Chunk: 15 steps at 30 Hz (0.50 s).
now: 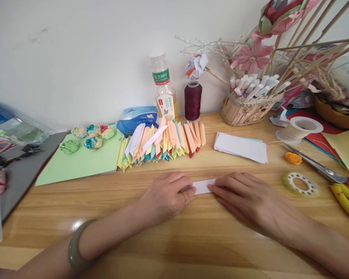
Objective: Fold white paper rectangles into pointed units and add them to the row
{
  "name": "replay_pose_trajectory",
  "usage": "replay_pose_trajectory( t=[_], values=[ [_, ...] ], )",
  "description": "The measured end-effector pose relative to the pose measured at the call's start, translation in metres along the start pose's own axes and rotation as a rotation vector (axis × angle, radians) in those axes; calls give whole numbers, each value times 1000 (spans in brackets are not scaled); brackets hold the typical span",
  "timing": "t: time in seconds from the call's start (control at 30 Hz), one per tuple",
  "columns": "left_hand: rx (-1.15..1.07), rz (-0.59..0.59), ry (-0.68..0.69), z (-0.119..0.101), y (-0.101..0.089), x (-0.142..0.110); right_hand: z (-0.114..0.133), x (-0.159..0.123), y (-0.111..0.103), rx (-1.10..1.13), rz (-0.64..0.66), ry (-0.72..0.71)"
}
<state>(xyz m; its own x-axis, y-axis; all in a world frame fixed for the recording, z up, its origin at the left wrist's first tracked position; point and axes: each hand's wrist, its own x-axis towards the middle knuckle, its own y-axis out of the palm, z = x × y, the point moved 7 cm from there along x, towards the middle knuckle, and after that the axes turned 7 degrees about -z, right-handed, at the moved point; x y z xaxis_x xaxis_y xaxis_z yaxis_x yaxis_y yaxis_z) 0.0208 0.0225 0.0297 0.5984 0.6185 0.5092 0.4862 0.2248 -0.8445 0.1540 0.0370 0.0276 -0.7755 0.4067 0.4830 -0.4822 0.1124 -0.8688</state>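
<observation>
Both my hands rest on a small white paper strip point(203, 186) lying flat on the wooden table point(168, 240). My left hand point(165, 195), with a ring and a green bangle on the wrist, has its fingers curled and pressing on the strip's left end. My right hand point(244, 195) lies flat with its fingers stretched out, fingertips pressing the strip's right end. Behind the hands stands a row of folded coloured paper pieces point(163, 143), and a stack of white paper sheets point(241, 147) lies to the right.
A green sheet point(84, 162) with paper flowers lies at the left, beside a grey board point(20, 174). At the back stand a bottle point(164, 91), thread spool point(193, 100), tissue pack point(136, 118) and basket point(250, 104). On the right are scissors point(320, 167), a tape ring point(301, 184) and a string roll point(298, 130).
</observation>
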Motion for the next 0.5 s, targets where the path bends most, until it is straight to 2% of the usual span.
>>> replay_pose_trajectory(
  t=[0.1,0.27,0.33,0.4,0.5],
  values=[
    [28,-44,38,-3,-4,-1,4,3,4,-29,40,-30],
    [103,-113,83,-7,-6,-4,6,5,4,-71,13,-71],
    [66,-137,6,-3,-6,-4,3,7,8,-63,-3,-35],
    [-7,-144,-124,4,-5,-3,-4,10,13,-14,-12,65],
    [-90,-83,-329,14,-1,-3,-12,14,19,67,12,204]
  ],
)
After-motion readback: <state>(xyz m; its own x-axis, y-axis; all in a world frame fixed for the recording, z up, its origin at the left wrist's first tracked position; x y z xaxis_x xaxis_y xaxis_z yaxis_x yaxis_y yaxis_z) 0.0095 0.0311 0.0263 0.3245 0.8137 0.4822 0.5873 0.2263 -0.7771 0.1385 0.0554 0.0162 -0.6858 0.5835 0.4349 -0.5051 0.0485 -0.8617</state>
